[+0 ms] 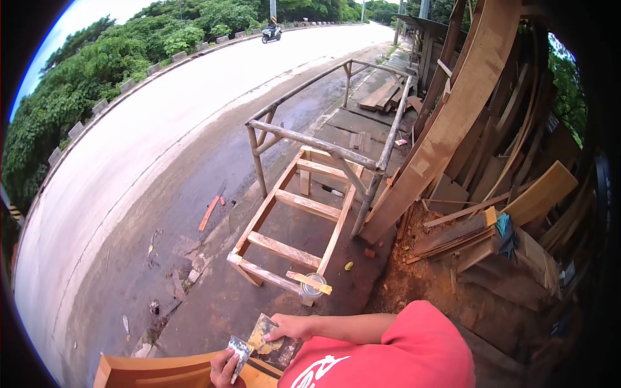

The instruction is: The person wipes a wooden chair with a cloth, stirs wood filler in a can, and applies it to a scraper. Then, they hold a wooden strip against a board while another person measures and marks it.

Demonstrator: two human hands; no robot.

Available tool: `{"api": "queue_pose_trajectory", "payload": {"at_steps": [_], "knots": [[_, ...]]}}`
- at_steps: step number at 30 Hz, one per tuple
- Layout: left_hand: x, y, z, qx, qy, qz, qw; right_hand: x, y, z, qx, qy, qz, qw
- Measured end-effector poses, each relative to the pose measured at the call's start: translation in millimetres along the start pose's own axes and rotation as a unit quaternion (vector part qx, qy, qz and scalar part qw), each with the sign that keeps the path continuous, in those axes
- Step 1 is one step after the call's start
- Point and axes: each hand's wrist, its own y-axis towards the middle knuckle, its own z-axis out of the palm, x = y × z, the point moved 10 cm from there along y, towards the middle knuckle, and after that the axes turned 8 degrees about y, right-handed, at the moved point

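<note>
My left hand, low in the view, is closed around a small flat scraper with whitish-grey smears on it. Just to its right, my right hand pinches a thin putty-smeared board, stained yellow and dark. The scraper's edge meets or overlaps the board's left side in this view. Below both hands lies an orange-brown wooden piece, partly hidden by them. In front stands a bare wooden frame with several crossbars. On its near corner rests a round can, a yellowish stick across its top.
A pole railing stands over the frame's far end. On the right, a thick leaning plank rises beside stacked boards and wood scraps. To the left runs a road with a motorcycle far off.
</note>
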Motion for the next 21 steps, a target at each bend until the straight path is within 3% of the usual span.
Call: {"api": "queue_pose_trajectory", "payload": {"at_steps": [1,3,4,7,8,9,11,12,13,15,17,18,21], "knots": [[-17.1,0.7,5.7,0.02,-0.005,0.04,0.999,0.1,-0.1,-3.6,-0.025,0.006,0.003,1.0],[-43.5,6.2,2.0,0.032,-0.099,0.089,0.991,-5.0,1.3,-0.2,0.021,-0.001,-0.008,1.0],[-33.9,1.5,1.1,0.023,-0.135,0.074,0.988,-5.0,1.5,2.7,0.045,-0.008,-0.012,0.999],[-5.8,1.0,-2.9,-0.007,-0.009,0.015,1.0,-1.9,-4.0,5.9,0.036,-0.009,0.0,0.999],[-14.4,-6.0,11.8,0.052,0.016,0.035,0.998,-6.1,0.7,3.0,0.037,-0.007,-0.007,0.999],[-44.9,4.0,8.3,0.06,-0.024,0.074,0.995,-8.3,6.0,-1.6,0.037,-0.007,-0.016,0.999],[-46.6,-6.0,6.3,0.036,-0.1,0.096,0.99,-10.6,8.7,-5.9,0.035,-0.015,-0.023,0.999],[-32.3,-7.5,-0.3,0.007,-0.09,0.074,0.993,-6.0,4.0,-0.8,0.035,-0.024,-0.02,0.999],[-11.2,-6.1,-4.2,-0.105,-0.107,0.03,0.988,-2.9,0.8,0.8,0.035,-0.035,-0.016,0.999],[1.2,-8.8,-4.8,-0.024,-0.031,-0.064,0.997,-9.5,12.7,-8.2,0.025,-0.024,-0.019,0.999],[-47.5,1.4,0.1,0.025,-0.026,0.064,0.997,-9.5,13.6,-9.6,0.022,-0.037,-0.029,0.999],[-45.1,-1.8,-1.2,0.038,-0.082,0.066,0.994,-5.2,11.3,-6.7,0.026,-0.059,-0.036,0.997],[-15.0,-6.1,-24.0,-0.039,-0.213,-0.054,0.975,-3.8,14.2,-4.9,0.034,-0.083,-0.045,0.995]]}}
